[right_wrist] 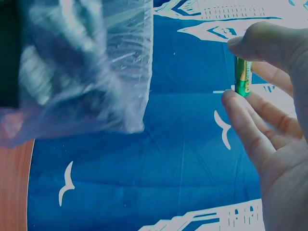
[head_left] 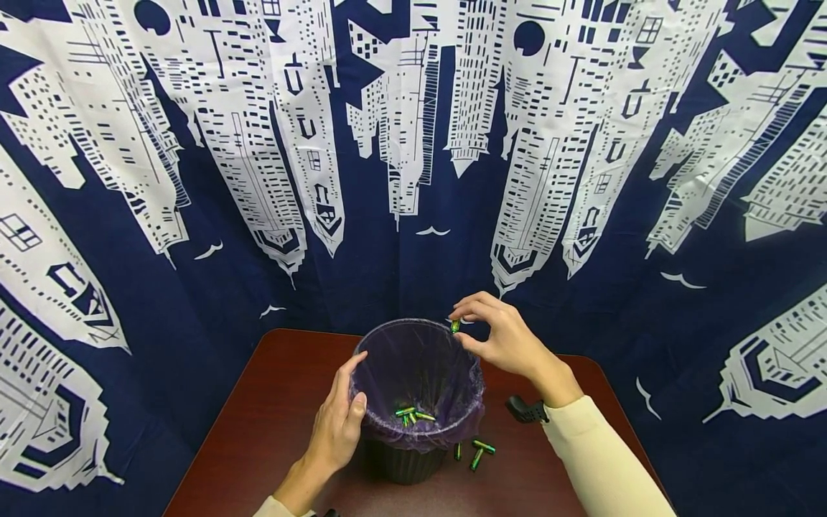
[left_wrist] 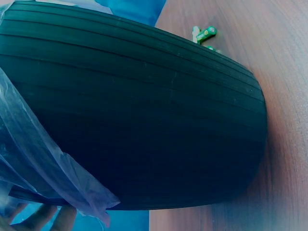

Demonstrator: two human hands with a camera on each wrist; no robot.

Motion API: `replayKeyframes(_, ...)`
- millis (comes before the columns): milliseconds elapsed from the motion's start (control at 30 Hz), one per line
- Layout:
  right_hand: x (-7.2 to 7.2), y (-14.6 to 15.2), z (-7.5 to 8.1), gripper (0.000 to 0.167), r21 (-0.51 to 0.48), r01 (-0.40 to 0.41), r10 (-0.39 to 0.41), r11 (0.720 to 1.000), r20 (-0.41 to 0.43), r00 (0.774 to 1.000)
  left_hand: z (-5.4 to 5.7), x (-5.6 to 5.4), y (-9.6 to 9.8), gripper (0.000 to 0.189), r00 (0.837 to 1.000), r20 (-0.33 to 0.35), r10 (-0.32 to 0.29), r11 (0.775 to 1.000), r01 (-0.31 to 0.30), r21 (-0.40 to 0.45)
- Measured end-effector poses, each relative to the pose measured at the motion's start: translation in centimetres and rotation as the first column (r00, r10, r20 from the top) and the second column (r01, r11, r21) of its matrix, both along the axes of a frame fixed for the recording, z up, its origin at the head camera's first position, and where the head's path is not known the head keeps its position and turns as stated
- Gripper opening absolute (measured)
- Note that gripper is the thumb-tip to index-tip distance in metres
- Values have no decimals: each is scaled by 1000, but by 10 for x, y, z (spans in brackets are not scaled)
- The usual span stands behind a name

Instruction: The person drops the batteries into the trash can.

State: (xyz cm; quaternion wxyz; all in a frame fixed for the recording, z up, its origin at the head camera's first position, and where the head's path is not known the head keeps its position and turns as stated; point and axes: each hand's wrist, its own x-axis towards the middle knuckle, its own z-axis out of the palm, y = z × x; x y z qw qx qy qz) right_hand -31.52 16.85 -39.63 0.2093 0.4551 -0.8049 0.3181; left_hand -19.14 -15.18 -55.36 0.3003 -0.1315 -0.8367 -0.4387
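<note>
A green-and-gold battery (head_left: 455,325) is pinched end to end between the thumb and fingertips of my right hand (head_left: 500,334), at the far right rim of the bin. The right wrist view shows the same battery (right_wrist: 243,77) upright, beside the plastic liner (right_wrist: 96,72). My left hand (head_left: 336,420) rests against the left side of the dark ribbed bin (head_left: 407,463), its fingers extended along the rim. Several batteries (head_left: 413,416) lie inside the bin on the purple liner (head_left: 474,416). On the table to its right lie three loose batteries (head_left: 478,456).
The bin stands on a reddish-brown wooden table (head_left: 271,380). Behind the table hangs a navy curtain (head_left: 388,266) with white city buildings and birds. A black device (head_left: 526,409) is at my right wrist.
</note>
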Motion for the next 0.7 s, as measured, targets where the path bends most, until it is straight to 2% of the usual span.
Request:
replayKeyframes(367, -5, -29, 11, 26, 55, -44, 39, 998, 86, 996, 1, 1, 1, 73, 1000, 2, -5, 1000, 5, 2)
replayKeyframes(700, -5, -51, 15, 26, 107, -95, 83, 990, 114, 990, 1, 1, 2, 72, 1000, -13, 10, 1000, -10, -3)
